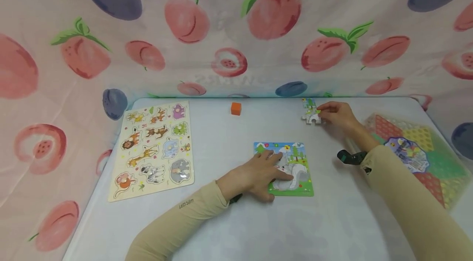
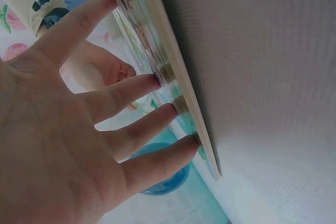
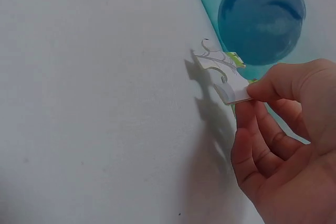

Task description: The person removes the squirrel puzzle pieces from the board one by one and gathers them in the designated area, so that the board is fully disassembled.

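Left hand spread on the puzzle board, right hand pinching a piece

Your left hand (image 1: 264, 172) lies with its fingers spread wide over the puzzle board (image 1: 292, 189), which shows a grey animal on grass; the left wrist view shows the fingertips touching its face. The board rests on the white desk (image 1: 218, 138), in front of you.

Your right hand (image 1: 338, 117) pinches a white puzzle piece (image 1: 313, 119) with green on it between thumb and finger, near the desk's far edge. The right wrist view shows the piece tilted above its shadow. A blue-and-green puzzle part (image 1: 308, 103) shows just beyond it; you cannot tell whether the two are joined.

To your left lies an animal board (image 1: 115, 195) with a lion, giraffe, zebra and elephant. An orange cube (image 1: 236, 108) sits near the far edge, and a clear case (image 1: 443, 154) with coloured panels lies at your right, beside your forearm.
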`<state>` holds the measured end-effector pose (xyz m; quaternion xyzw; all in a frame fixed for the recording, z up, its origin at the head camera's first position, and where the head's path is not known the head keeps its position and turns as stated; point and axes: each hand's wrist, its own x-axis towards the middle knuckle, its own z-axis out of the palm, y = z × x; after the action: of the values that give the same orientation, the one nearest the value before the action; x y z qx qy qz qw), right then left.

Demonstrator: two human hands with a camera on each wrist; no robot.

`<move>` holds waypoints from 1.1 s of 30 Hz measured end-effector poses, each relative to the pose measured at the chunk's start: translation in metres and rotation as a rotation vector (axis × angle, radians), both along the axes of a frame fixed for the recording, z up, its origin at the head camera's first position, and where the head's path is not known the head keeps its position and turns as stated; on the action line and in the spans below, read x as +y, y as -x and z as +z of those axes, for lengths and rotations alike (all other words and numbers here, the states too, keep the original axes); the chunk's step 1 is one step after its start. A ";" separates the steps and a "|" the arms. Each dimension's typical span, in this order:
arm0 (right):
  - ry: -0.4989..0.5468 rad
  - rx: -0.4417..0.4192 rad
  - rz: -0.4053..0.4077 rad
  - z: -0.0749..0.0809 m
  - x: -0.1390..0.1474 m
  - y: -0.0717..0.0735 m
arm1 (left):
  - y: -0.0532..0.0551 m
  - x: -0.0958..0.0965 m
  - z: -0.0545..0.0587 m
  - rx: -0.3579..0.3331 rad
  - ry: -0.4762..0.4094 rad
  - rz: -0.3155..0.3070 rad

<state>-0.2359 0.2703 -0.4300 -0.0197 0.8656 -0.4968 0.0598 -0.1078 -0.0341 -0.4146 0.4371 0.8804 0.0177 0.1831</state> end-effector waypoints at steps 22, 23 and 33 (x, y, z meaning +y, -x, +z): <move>-0.144 -0.130 -0.009 -0.004 0.001 0.019 | 0.002 0.000 -0.001 0.001 -0.002 -0.003; -0.147 -0.137 -0.005 -0.003 0.002 0.020 | 0.002 0.000 -0.001 -0.001 -0.002 -0.003; -0.138 -0.177 -0.004 -0.003 0.004 0.026 | 0.002 0.000 -0.002 -0.001 0.011 -0.002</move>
<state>-0.2621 0.2746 -0.4328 0.0303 0.8890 -0.4361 0.1363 -0.1099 -0.0344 -0.4166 0.4371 0.8799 0.0126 0.1859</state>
